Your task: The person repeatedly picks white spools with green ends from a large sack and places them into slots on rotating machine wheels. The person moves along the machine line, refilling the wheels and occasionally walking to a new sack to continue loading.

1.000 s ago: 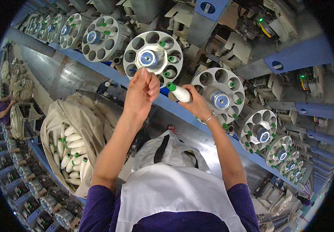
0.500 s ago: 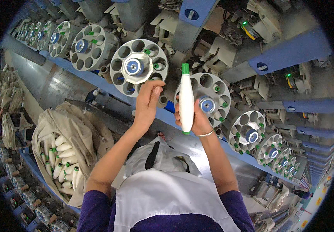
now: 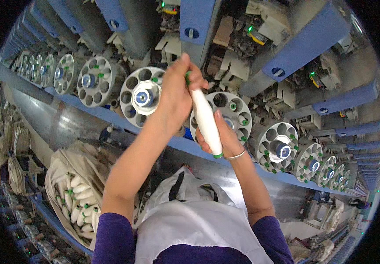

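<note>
A white yarn bobbin (image 3: 206, 122) with green ends stands tilted in front of my chest, its upper end leaning left. My right hand (image 3: 228, 140) is closed around its lower half, thumb along the yarn. Slightly blurred, my left hand (image 3: 176, 90) has its fingers curled about the green upper tip, which they mostly cover. Right behind the bobbin sits a round grey magazine (image 3: 245, 110) with green-tipped bobbins in some pockets. Left of it, partly behind my left wrist, is another magazine (image 3: 130, 82) with a shiny octagonal plate round its blue hub.
To my left a beige cloth sack (image 3: 62, 160) holds several white bobbins (image 3: 83, 193). More round magazines (image 3: 95, 94) line a blue rail (image 3: 84, 110) on both sides. Blue machine arms (image 3: 306, 42) and grey mechanisms rise behind them.
My left hand has moved up and right onto the bobbin's upper tip. The bobbin has gone from nearly upright to leaning left, still in my right hand. The view has shifted slightly.
</note>
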The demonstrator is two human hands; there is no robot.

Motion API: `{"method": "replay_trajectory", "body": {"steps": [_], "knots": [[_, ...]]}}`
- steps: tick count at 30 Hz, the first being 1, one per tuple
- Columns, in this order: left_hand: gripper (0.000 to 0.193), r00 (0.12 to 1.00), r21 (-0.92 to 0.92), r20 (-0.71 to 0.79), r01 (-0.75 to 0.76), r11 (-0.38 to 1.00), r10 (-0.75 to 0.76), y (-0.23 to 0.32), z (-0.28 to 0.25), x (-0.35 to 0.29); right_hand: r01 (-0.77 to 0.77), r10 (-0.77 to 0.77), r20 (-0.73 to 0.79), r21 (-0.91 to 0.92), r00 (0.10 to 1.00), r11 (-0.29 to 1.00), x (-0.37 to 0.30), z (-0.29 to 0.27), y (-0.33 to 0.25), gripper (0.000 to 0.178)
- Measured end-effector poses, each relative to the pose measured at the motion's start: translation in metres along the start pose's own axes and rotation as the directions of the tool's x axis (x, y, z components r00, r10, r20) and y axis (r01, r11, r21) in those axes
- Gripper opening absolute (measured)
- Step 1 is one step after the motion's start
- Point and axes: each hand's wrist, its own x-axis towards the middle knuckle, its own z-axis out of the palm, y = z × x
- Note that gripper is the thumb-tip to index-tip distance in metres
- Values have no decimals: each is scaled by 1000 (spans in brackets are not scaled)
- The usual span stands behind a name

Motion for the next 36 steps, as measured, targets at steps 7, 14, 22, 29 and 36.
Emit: {"method": "replay_trajectory", "body": {"steps": [7, 14, 22, 29, 36], "knots": [[29, 887, -19, 302, -362, 932, 350, 140, 82, 34, 169, -168, 24, -176, 986, 970, -25, 10, -62, 56], [28, 838, 677, 375, -539, 501, 396, 85, 101, 6, 305, -314, -72, -109, 947, 946, -43, 3, -89, 55], [40, 876, 852, 428, -474, 223, 224, -18, 60, -13, 329, -535, -262, -553, 803, 766, -49, 2, -50, 42], [33, 973, 445, 3, 207, 871, -232, -85, -1, -28, 202, -202, -316, -35, 927, 979, -78, -38, 15, 52], [28, 927, -10, 49, 372, 928, -371, -104, -30, -30, 100, -28, -347, 191, 937, 976, -103, -75, 46, 62]]}}
